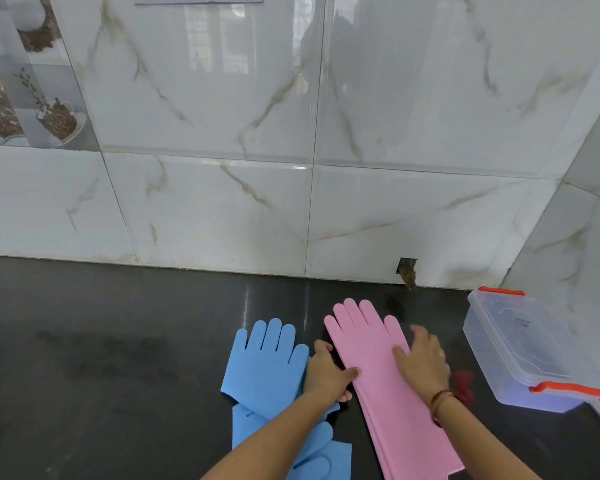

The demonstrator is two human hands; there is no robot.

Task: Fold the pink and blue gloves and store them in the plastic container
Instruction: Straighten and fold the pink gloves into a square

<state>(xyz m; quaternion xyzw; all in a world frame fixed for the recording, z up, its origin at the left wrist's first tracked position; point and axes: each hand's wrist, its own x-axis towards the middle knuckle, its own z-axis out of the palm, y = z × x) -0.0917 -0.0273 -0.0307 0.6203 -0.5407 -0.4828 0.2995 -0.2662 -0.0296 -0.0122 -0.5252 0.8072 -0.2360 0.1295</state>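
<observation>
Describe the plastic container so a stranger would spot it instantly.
Start at the black countertop below the marble-tiled wall. Follow it to the right corner: the plastic container sits there, right of the pink gloves. It alone is clear, with orange latches.

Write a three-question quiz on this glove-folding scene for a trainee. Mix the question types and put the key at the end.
1. True or false: the plastic container stands on the person's right of the pink gloves.
2. Where do the blue gloves lie? A) on the person's left of the pink gloves; B) inside the container; C) on top of the pink gloves.
3. Fill in: the right hand rests flat on the ____ gloves.

Key: 1 true; 2 A; 3 pink.
</observation>
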